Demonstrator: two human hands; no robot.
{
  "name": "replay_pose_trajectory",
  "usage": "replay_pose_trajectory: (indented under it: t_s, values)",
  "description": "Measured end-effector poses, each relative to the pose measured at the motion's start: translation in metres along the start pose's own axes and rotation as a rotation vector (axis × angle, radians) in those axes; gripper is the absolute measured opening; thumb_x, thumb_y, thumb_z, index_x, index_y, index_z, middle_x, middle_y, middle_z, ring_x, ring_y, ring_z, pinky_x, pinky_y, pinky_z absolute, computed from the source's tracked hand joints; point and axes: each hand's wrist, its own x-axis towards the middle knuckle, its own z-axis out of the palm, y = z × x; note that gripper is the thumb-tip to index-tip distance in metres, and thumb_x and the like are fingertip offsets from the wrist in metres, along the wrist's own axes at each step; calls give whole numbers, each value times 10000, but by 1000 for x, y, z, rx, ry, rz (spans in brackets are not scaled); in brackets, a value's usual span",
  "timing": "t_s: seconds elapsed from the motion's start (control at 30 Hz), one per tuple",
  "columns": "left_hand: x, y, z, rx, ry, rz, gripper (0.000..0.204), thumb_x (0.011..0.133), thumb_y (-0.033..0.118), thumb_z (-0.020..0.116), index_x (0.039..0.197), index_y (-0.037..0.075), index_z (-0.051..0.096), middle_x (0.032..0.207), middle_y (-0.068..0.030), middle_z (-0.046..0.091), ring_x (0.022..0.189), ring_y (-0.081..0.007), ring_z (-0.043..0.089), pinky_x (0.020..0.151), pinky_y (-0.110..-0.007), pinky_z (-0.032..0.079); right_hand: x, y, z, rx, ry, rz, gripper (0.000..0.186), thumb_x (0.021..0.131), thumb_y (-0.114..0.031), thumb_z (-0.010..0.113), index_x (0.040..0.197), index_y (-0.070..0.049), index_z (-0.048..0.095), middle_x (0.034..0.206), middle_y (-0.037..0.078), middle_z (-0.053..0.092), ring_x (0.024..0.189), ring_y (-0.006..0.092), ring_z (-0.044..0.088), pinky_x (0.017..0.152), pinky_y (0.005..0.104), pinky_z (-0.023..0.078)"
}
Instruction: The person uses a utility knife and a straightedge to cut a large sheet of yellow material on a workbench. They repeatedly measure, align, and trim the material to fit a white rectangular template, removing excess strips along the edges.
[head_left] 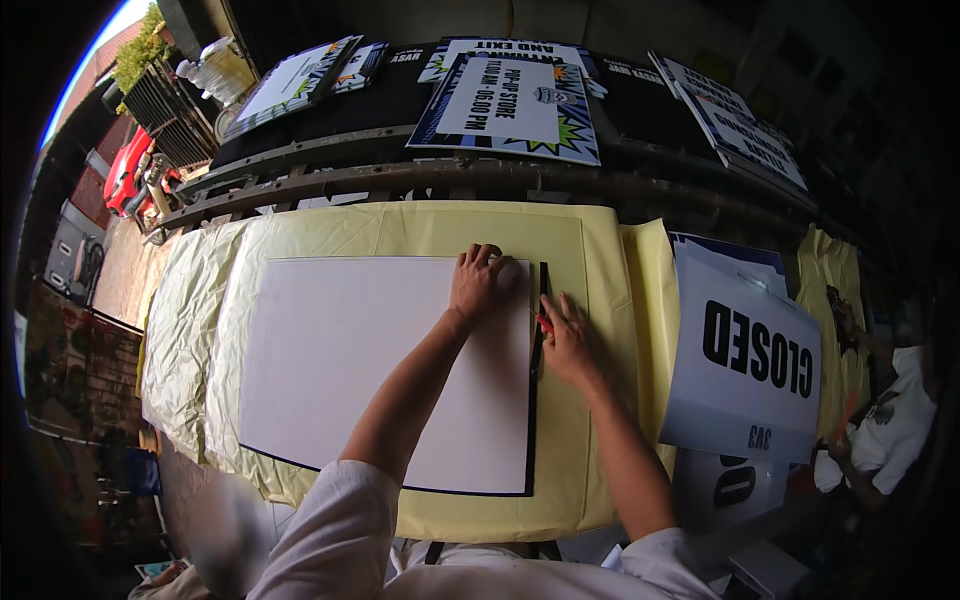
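A large white board [380, 350] with a thin dark blue border lies flat on pale yellow sheeting [600, 440]. My left hand [478, 282] rests on the board near its far right corner, fingers bent and a little apart, holding nothing I can see. Along the board's right edge runs a narrow dark strip [535, 430]. My right hand [566, 338] is closed around a slim red-handled tool, probably a cutter [544, 323], at that strip. The tool's tip is too small to make out clearly.
Printed signs [500, 105] lie on a dark surface beyond a metal rail [360, 180]. To the right is a stack of white signs [745, 350]. Another person in a white shirt [890, 420] works at the far right. A red vehicle [128, 172] stands outside at left.
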Motion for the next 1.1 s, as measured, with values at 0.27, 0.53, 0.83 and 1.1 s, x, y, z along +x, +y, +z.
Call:
replay_pose_trajectory:
  t_s: [0.27,0.53,0.83,1.1]
  values:
    - [-3,-10,4,16,-4,-21,406,863,345,730,1228,169,738,1282,-89,603,1257,-289,522,1042,-424,424,-38,-23,-29,178,73,-16,604,899,-24,572,1492,-34,458,1560,261,442,1247,448,604,993,469,536]
    - [-4,-8,4,9,44,-24,399,887,364,718,1224,150,742,1280,-82,605,1240,-287,525,1041,-423,422,-70,-50,-57,330,182,60,153,884,60,571,991,-8,486,1585,226,453,1336,371,592,742,319,556]
    - [-5,-10,3,22,28,-30,382,892,349,718,1217,150,750,1266,-88,611,1241,-281,522,1041,-416,419,-141,-94,-86,260,287,-150,135,909,43,567,938,-20,451,1539,366,415,1349,479,548,953,524,588]
    - [-5,-9,1,48,20,-16,392,889,354,723,1231,165,745,1274,-78,609,1244,-274,523,1044,-405,419,-200,-118,-98,265,373,-185,156,864,8,633,729,-26,562,1606,293,359,1290,473,595,916,478,631]
